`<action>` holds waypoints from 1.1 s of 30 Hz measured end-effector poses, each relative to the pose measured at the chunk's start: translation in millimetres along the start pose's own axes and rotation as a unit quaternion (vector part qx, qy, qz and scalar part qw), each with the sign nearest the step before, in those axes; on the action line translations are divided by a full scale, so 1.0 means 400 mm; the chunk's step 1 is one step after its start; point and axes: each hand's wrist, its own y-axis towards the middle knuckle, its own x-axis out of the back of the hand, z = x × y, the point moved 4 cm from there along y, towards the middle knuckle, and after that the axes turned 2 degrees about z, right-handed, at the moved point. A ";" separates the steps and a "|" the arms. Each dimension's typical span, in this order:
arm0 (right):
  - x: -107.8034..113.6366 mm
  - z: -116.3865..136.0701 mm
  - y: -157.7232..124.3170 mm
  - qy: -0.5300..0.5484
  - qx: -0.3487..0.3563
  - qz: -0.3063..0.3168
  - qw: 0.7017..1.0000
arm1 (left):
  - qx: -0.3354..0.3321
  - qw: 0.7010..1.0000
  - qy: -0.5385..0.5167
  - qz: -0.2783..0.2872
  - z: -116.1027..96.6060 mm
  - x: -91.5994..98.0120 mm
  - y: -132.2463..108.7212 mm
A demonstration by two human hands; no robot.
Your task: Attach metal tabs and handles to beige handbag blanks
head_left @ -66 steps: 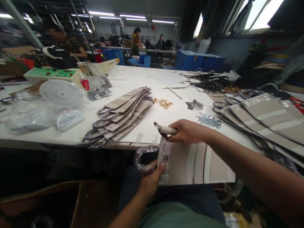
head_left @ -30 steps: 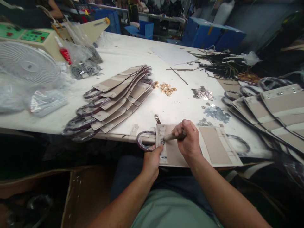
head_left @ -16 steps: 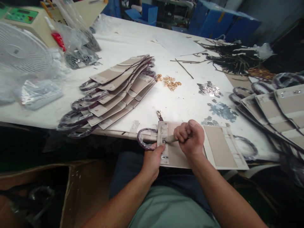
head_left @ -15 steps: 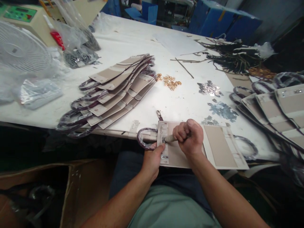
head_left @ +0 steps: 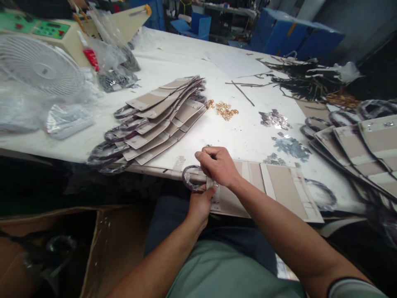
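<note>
A beige bag panel (head_left: 256,176) with pale strips lies at the table's front edge, partly overhanging it. Plastic-wrapped loop handles stick out at both ends, the left handle (head_left: 187,179) and the right handle (head_left: 322,193). My left hand (head_left: 200,205) grips the panel's left edge, thumb on top beside small metal clips, fingers hidden underneath. Above that same end, my right hand (head_left: 218,165) is a closed fist. The pale rod-shaped tool it gripped half a second ago is now hidden by the fist, as is the spot below.
Stacked bag panels (head_left: 164,120) lie left, more panels (head_left: 366,140) right. Gold-coloured parts (head_left: 226,111), silver metal plates (head_left: 274,119) and bluish plates (head_left: 291,147) form small piles. Dark strips (head_left: 304,78), a fan (head_left: 46,68) and plastic bags (head_left: 66,120) sit farther out.
My right fist has moved left and turned, now over the panel's left end, covering part of it. My left hand keeps its hold. The camera view has shifted slightly.
</note>
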 end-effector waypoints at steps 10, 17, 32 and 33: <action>0.053 0.012 -0.057 0.019 0.024 -0.035 0.999 | -0.007 1.000 -0.010 0.020 -0.002 -0.002 -0.003; 0.057 -0.052 -0.112 0.139 0.077 -0.135 0.978 | 0.001 1.000 -0.016 0.014 0.008 0.005 0.004; 0.133 -0.156 -0.070 -0.393 -0.166 -0.044 0.904 | 0.058 0.997 0.039 0.018 0.017 0.035 -0.028; 0.130 -0.162 -0.066 -0.394 -0.169 -0.044 0.902 | 0.031 0.997 0.069 0.013 0.008 0.055 -0.030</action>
